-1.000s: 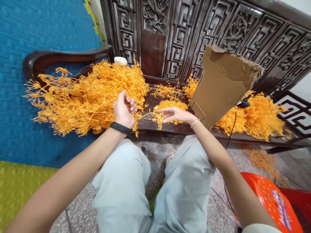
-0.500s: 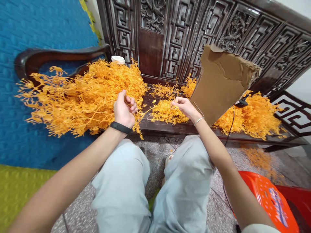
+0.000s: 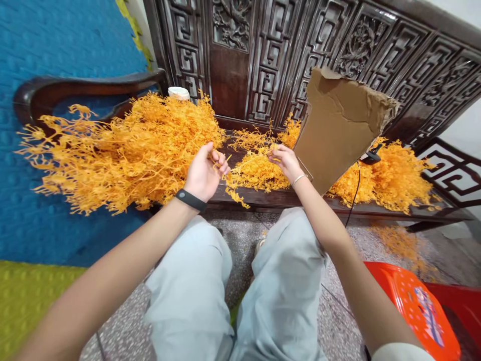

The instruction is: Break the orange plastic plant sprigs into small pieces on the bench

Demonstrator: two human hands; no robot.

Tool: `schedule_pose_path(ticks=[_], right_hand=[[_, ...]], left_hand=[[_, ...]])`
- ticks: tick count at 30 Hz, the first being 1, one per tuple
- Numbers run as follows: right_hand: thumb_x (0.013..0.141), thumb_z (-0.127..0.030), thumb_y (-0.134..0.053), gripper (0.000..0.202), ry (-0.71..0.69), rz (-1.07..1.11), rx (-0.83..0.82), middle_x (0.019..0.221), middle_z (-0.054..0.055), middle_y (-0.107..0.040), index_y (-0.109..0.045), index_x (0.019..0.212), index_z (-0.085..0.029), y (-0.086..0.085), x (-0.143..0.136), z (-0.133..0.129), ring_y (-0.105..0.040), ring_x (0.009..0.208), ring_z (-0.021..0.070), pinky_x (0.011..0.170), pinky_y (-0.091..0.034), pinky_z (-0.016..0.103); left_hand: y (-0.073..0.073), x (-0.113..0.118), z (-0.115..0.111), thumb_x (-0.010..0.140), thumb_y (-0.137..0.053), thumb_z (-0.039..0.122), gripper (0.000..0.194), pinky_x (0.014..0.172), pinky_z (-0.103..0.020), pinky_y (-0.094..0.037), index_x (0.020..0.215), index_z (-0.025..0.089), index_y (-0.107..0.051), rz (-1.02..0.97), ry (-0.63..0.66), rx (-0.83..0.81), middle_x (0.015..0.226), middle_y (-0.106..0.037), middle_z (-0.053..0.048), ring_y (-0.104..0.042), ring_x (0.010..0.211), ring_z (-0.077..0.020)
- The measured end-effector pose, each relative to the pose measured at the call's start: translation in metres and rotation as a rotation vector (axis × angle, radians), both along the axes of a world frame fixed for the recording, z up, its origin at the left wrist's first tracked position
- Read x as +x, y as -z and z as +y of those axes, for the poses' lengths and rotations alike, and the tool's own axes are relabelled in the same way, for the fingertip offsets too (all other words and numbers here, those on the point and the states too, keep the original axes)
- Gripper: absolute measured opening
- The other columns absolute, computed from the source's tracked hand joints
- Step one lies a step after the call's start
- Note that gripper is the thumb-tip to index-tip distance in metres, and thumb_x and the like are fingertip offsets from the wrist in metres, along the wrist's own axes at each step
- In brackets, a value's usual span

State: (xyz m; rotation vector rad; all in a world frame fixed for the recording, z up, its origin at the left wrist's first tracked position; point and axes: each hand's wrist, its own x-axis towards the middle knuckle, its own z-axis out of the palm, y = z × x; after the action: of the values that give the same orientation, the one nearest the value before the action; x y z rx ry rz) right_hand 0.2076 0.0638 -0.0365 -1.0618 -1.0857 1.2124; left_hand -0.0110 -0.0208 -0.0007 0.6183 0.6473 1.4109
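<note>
My left hand (image 3: 207,170), with a black band at the wrist, is closed round the stem of an orange plastic sprig (image 3: 237,196). The sprig's branched end hangs past the bench's front edge. My right hand (image 3: 284,161), wearing a thin bangle, pinches a small orange piece at its fingertips, beside a low heap of orange pieces (image 3: 259,173). Whether that piece is joined to the sprig I cannot tell. Left of my left hand spreads a big pile of orange plastic sprigs (image 3: 131,155).
A bent cardboard sheet (image 3: 338,125) stands on the dark wooden bench (image 3: 270,200). Behind it lie more orange sprigs (image 3: 402,175) and a black clip-like object with a cable (image 3: 371,156). A white roll (image 3: 179,93) sits at the back. A red plastic stool (image 3: 409,306) is at lower right.
My left hand has moved right, nearer my right hand, bringing the sprig with it. My right hand has shifted slightly up, and its fingers have changed position. The view has shifted slightly.
</note>
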Motion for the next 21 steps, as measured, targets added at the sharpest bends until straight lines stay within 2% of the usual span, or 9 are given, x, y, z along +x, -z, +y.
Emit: schedule_pose_path(ticks=[6, 15, 18, 21], right_hand=[[0.063, -0.005, -0.055, 0.017, 0.213, -0.041, -0.023, 0.050, -0.007, -0.052, -0.046, 0.055, -0.016, -0.004, -0.016, 0.013, -0.050, 0.048, 0.0051, 0.054, -0.045, 0.019], [0.062, -0.004, -0.050, 0.016, 0.356, -0.111, -0.037, 0.044, -0.008, -0.045, -0.044, 0.055, -0.017, 0.001, -0.029, 0.031, -0.046, 0.041, 0.0049, 0.046, -0.040, 0.017], [0.065, -0.007, -0.051, 0.015, 0.412, -0.186, -0.025, 0.046, -0.008, -0.044, -0.043, 0.056, -0.017, 0.007, -0.031, 0.043, -0.047, 0.042, 0.0053, 0.044, -0.038, 0.016], [0.074, -0.019, -0.049, 0.017, 0.567, -0.310, 0.010, 0.048, -0.008, -0.041, -0.040, 0.060, -0.019, 0.017, -0.013, 0.052, -0.047, 0.043, 0.0057, 0.043, -0.035, 0.016]], left_hand=[[-0.005, 0.020, -0.010, 0.090, -0.035, 0.026, 0.043, 0.043, -0.020, -0.033, 0.049, 0.017, -0.037, -0.037, 0.024, -0.003, 0.049, -0.038, 0.003, -0.036, 0.039, -0.0062], [-0.001, 0.024, -0.003, 0.090, -0.034, 0.024, 0.043, 0.042, -0.019, -0.032, 0.048, 0.016, -0.037, -0.081, -0.018, -0.043, 0.047, -0.038, 0.003, -0.033, 0.038, -0.0060], [-0.003, 0.029, -0.006, 0.090, -0.034, 0.025, 0.043, 0.042, -0.019, -0.032, 0.048, 0.016, -0.036, -0.084, -0.026, -0.048, 0.047, -0.037, 0.003, -0.033, 0.037, -0.0054], [-0.007, 0.030, -0.015, 0.090, -0.035, 0.025, 0.043, 0.037, -0.018, -0.024, 0.049, 0.016, -0.034, -0.048, -0.005, -0.096, 0.044, -0.034, 0.005, -0.027, 0.034, -0.0043]])
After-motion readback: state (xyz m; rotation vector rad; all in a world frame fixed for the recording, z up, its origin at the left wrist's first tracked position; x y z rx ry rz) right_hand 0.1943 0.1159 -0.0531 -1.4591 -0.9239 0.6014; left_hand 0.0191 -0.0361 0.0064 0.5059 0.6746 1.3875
